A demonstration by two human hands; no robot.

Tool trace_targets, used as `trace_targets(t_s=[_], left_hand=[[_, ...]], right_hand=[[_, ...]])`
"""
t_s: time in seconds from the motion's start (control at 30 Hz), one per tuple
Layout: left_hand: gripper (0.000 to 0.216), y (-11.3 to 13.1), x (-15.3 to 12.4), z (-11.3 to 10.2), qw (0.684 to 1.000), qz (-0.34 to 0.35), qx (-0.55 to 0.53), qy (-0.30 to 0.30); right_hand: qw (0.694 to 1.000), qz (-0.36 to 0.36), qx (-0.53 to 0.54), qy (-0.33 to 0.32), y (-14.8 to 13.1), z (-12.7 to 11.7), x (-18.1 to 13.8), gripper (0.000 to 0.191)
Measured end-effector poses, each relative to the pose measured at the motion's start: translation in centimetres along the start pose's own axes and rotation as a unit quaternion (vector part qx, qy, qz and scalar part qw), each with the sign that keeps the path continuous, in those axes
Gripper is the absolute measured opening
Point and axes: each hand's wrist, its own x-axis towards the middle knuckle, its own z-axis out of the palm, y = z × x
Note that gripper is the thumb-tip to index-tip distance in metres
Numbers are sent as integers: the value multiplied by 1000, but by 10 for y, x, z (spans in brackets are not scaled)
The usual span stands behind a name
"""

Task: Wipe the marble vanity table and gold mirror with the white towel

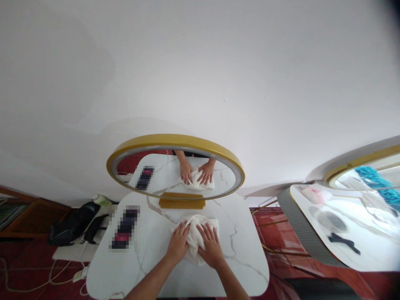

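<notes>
A crumpled white cloth (196, 235) lies on a white marble-patterned table (156, 271). My left hand (178, 243) rests on the cloth's left side with its fingers stretched out. On the right side, my right hand (211, 246) presses flat with fingers spread. Neither hand is closed round the cloth. Just behind, a round mirror with a gold frame (175, 139) stands on a gold base (182, 203) and reflects both hands and the cloth. A pixelated dark object (126, 227) with a pink patch is at the table's left.
At right stands a second white table (315, 216) with a dark strap-like item (343, 242), a pink packet (312, 194) and another gold-framed mirror (359, 164). A black bag (73, 223), cables and a power strip (80, 273) are at left. A dark seat (321, 288) is lower right.
</notes>
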Motion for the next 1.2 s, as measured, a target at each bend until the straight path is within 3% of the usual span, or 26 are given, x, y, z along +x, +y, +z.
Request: trace_targets(t_s=[0.4, 0.57, 0.73, 0.93, 1.2], left_hand=[[78, 20, -69, 13, 984, 74, -59, -150], [94, 34, -73, 16, 968, 152, -100, -173], [93, 49, -62, 28, 956, 210, -115, -170], [90, 67, -40, 34, 967, 190, -82, -147], [82, 90, 17, 22, 985, 146, -36, -89]], right_hand=[[999, -22, 24, -18, 3, 22, -93, 86], [999, -1, 32, -27, 23, 21, -122, 83], [999, 20, 30, -24, 45, 16, -142, 84], [999, 37, 18, -7, 55, 11, -132, 84], [999, 37, -12, 25, 86, -21, -77, 79]])
